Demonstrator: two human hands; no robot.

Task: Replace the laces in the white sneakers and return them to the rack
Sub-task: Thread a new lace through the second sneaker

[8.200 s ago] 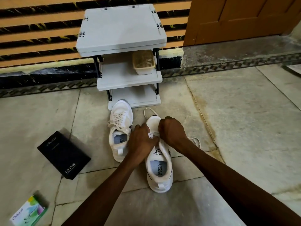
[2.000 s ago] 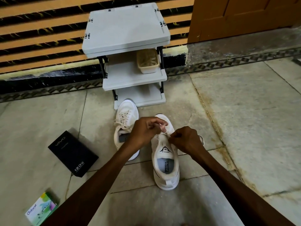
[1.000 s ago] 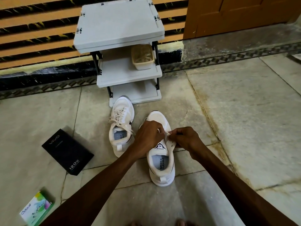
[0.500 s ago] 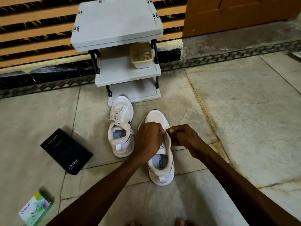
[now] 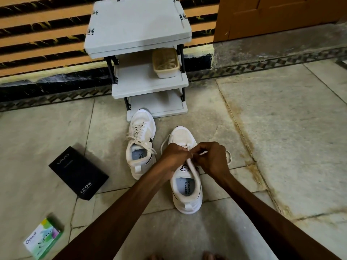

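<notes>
The stone-tile floor carries everything, with the grey three-shelf shoe rack against the wall ahead. Just in front of its lowest shelf lies the far sneaker, laced up, its toe close to the rack. Beside it and nearer the person sits the near sneaker, toe toward the rack and not on any shelf. A black phone box lies off to the left, with a green Odonil carton nearer the corner, and a beige basket of loose laces sits on the middle shelf. Over the near sneaker's eyelets the left hand and right hand meet. The fingers of each are curled in, pinching the white lace, whose slack loops onto the floor on both sides of the shoe. Threading seems under way. The lace looks flat, soft and limp, so it likely wants holding close to its end to pass an eyelet. The sneaker seems light with a pliable upper, best lifted by the heel collar or pull tab
</notes>
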